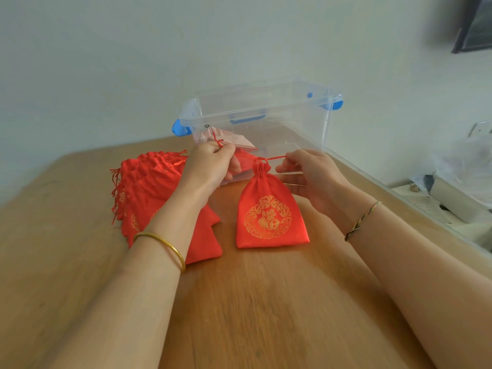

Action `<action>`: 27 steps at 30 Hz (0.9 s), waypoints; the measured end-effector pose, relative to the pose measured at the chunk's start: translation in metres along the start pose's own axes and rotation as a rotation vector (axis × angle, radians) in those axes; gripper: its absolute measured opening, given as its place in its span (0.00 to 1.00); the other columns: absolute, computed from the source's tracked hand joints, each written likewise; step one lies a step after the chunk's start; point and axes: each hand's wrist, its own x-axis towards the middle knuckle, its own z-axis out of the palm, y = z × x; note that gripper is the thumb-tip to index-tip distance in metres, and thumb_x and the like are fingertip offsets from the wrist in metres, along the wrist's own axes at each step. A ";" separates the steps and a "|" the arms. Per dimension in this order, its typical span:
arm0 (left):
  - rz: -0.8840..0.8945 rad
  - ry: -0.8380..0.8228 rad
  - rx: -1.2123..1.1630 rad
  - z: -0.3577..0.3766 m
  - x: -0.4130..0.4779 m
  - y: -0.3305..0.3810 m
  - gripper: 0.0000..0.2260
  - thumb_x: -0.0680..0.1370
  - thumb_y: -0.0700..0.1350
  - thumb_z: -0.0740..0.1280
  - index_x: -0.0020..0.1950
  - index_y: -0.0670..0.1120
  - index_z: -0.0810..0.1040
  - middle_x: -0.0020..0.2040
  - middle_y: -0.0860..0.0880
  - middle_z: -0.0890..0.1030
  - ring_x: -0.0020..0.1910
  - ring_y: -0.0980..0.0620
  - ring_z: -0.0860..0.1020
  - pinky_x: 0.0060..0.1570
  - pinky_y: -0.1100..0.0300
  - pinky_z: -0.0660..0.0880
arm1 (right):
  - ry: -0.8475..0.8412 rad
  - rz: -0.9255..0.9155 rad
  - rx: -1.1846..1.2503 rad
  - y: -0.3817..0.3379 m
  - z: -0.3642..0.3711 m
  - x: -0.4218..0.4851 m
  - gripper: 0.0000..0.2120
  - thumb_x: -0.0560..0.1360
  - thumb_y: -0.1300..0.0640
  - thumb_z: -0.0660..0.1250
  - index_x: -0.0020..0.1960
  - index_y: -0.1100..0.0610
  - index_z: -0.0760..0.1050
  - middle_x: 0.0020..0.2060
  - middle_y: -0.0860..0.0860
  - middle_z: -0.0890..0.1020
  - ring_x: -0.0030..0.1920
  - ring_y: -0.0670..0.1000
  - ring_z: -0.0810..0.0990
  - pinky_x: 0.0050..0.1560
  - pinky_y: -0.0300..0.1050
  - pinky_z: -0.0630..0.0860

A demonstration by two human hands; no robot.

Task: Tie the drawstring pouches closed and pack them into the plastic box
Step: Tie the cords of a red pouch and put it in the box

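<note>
mid-frame, the left hand (213, 161) and right hand (311, 171) each pinch a drawstring (275, 157) end in curled fingers, cord taut above the red pouch (269, 211) on the tabletop (266, 302).

A wooden table (266, 302) stands against a pale wall (106, 62); a dark frame (471, 25) hangs upper right; a crumpled clear plastic bag (463, 166) lies beyond the table's right edge, below a wall socket (479, 129).
</note>
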 end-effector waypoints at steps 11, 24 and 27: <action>-0.075 0.052 -0.056 -0.002 0.002 -0.004 0.15 0.74 0.36 0.54 0.28 0.42 0.67 0.27 0.49 0.79 0.20 0.58 0.73 0.18 0.72 0.62 | 0.171 -0.037 -0.350 0.006 -0.006 0.007 0.07 0.75 0.68 0.55 0.41 0.62 0.70 0.30 0.55 0.75 0.26 0.50 0.77 0.27 0.43 0.75; -0.009 -0.279 -0.268 0.015 -0.006 -0.003 0.06 0.78 0.41 0.64 0.43 0.44 0.78 0.34 0.50 0.78 0.27 0.62 0.75 0.26 0.71 0.69 | 0.085 -0.112 -0.271 0.007 -0.006 0.009 0.05 0.76 0.61 0.60 0.43 0.61 0.73 0.32 0.52 0.74 0.22 0.45 0.74 0.23 0.37 0.69; 0.011 -0.316 -0.120 0.018 -0.007 -0.005 0.04 0.75 0.42 0.68 0.41 0.44 0.80 0.35 0.47 0.79 0.28 0.60 0.73 0.26 0.69 0.69 | 0.049 -0.246 -0.362 0.003 -0.001 0.007 0.06 0.76 0.60 0.62 0.42 0.60 0.75 0.32 0.52 0.74 0.26 0.47 0.71 0.27 0.40 0.67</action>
